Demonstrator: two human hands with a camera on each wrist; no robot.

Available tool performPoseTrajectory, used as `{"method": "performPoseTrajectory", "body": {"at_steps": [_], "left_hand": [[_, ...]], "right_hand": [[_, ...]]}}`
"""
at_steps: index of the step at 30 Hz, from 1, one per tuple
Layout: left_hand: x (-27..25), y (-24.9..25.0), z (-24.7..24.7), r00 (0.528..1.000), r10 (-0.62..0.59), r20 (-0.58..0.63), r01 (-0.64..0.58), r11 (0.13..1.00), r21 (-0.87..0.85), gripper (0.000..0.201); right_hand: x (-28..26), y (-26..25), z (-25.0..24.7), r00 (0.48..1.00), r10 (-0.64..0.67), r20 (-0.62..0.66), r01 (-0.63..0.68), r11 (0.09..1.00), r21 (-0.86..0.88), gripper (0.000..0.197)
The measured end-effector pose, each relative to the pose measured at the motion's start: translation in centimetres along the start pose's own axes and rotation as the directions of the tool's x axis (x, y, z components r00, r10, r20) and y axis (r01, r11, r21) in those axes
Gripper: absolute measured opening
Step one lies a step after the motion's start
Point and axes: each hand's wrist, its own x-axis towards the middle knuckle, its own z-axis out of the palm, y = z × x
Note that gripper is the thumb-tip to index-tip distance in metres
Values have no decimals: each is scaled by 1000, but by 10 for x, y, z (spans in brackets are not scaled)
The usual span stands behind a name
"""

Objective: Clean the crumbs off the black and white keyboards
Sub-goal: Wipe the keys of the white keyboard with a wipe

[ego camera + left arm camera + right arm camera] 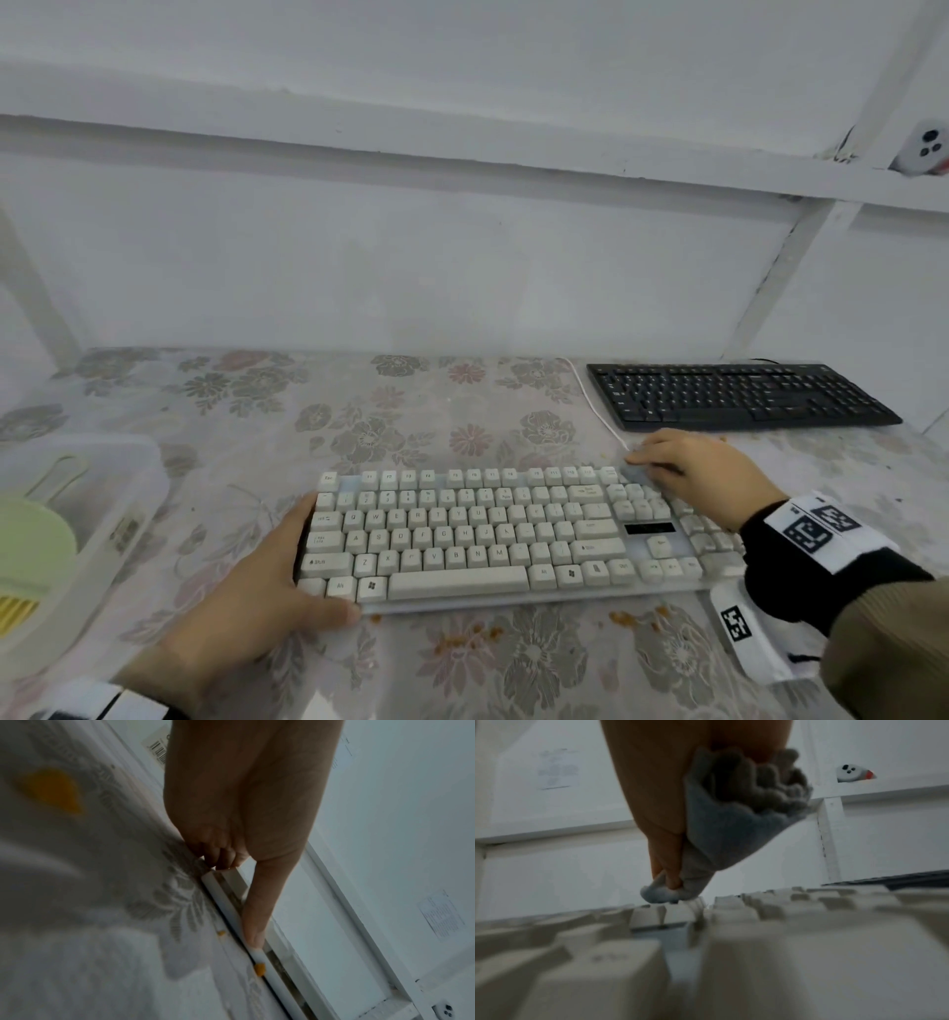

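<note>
Your left hand [267, 591] grips the left end of the white keyboard [462, 545]: the thumb lies along its front edge below the bottom key row, and the fingers run up its left side, curled round the corner, as the left wrist view shows. The keyboard stretches away from that hand to the right, flat on the flower-patterned tablecloth [257, 406]. Your right hand [703, 478] sits over the keyboard's far right corner, above the number pad, with its fingers pressed together and pinching a grey cloth [721, 833]; the right wrist view shows the bunched cloth trailing from the palm and its tip pressed under the fingertips, just above the keys near the back row. The black keyboard [739, 395] lies just beyond your right hand, apart from the white one, with a white cable [595, 406] running between them past your fingertips. Orange crumbs [637, 616] lie on the tablecloth just in front of the white keyboard, below your right wrist, and a few more [464, 640] sit to the right of your left thumb. To the left of your left hand stands a clear plastic box [118, 493] with a pale green object [31, 545] in it.
</note>
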Motion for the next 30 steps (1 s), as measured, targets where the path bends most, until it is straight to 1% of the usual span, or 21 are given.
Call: {"method": "performPoseTrajectory", "body": {"at_steps": [3, 5, 7, 9, 11, 12, 15, 18, 21, 24, 25, 27, 28, 30], "left_hand": [[1, 1, 1, 1000, -6, -12, 6, 1000, 9, 93], [1, 1, 0, 1000, -9, -19, 9, 1000, 18, 92], [2, 0, 0, 1000, -10, -20, 11, 999, 42, 92], [2, 0, 0, 1000, -16, -16, 17, 998, 54, 90], [2, 0, 1, 1000, -13, -19, 14, 998, 61, 90], [2, 0, 1, 1000, -10, -23, 11, 998, 65, 90], [3, 0, 1, 1000, -2, -25, 3, 998, 64, 90], [3, -2, 0, 1000, -6, -30, 8, 997, 77, 92], [3, -2, -1, 1000, -10, -28, 12, 997, 76, 94], [4, -2, 0, 1000, -6, -29, 8, 997, 82, 92], [4, -2, 0, 1000, -4, -30, 6, 996, 87, 91], [5, -3, -1, 1000, -4, -31, 7, 995, 96, 91], [4, -3, -1, 999, -8, -32, 11, 995, 97, 90], [4, -2, -1, 999, -11, -37, 15, 995, 98, 88]], "right_hand": [[1, 1, -5, 992, 128, 20, -129, 990, 53, 26], [3, -1, -7, 987, 159, 18, -159, 987, 6, 26], [4, -13, -8, 989, 145, -18, -145, 989, 8, 26], [4, -27, -6, 998, 56, -36, -54, 998, 39, 26], [-2, -37, -3, 999, -42, -4, 42, 999, 21, 25], [-5, -39, -1, 998, -62, -1, 62, 998, 1, 25], [-15, -33, -3, 999, -23, -37, 21, 999, -42, 24], [-15, -19, -6, 997, 68, -35, -70, 995, -71, 23], [-13, 1, -6, 986, 167, -4, -167, 980, -112, 24], [-15, 14, -8, 972, 232, -24, -233, 968, -96, 26], [-16, 13, -9, 973, 229, -33, -231, 970, -80, 27], [-18, 7, -7, 984, 176, -19, -177, 982, -71, 27], [-19, 3, -5, 988, 151, -8, -151, 985, -81, 27], [-21, -2, -3, 990, 144, -6, -143, 978, -150, 28]]}}
